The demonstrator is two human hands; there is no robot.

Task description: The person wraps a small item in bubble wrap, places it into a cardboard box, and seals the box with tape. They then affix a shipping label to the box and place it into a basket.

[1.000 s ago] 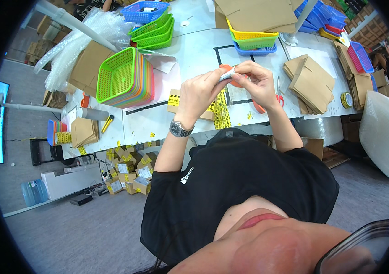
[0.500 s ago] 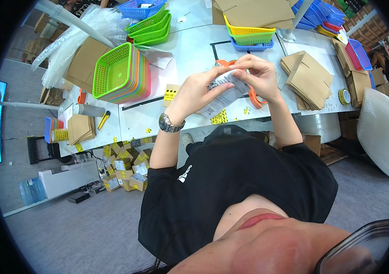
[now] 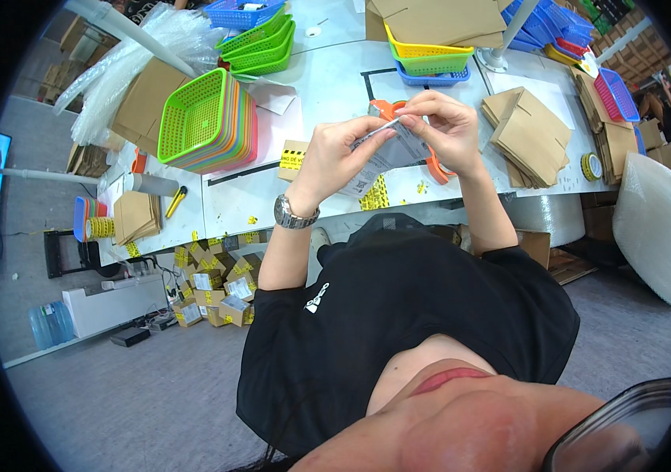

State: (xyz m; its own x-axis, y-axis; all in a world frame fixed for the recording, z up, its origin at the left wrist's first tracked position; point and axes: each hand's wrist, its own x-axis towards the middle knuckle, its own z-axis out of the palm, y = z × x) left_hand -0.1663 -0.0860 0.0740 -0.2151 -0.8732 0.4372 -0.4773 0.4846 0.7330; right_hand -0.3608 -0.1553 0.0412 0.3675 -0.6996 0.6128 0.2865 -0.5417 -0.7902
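Observation:
Between my two hands is a white printed label sheet (image 3: 385, 163), held up above the table's near edge. My left hand (image 3: 335, 157), with a metal watch on its wrist, pinches the sheet's upper left edge between thumb and fingers. My right hand (image 3: 447, 132) pinches its top edge close by, the fingertips of both hands almost meeting. Behind the sheet lies an orange tape dispenser (image 3: 439, 170), partly hidden by my right hand and the sheet. A strip of yellow and black tape (image 3: 375, 194) shows just below the sheet. Beside my left hand sits a small carton with yellow tape (image 3: 293, 157).
A stack of colourful baskets (image 3: 201, 126) stands left, with a yellow cutter (image 3: 176, 202) nearer. Flat cardboard boxes (image 3: 528, 138) and a tape roll (image 3: 591, 167) lie right. More baskets (image 3: 430, 61) stand at the back. Taped parcels (image 3: 217, 287) are piled below the table.
The sheet has tilted, so its printed face shows differently, and its top edge is now pinched in both hands. My hands have otherwise barely shifted.

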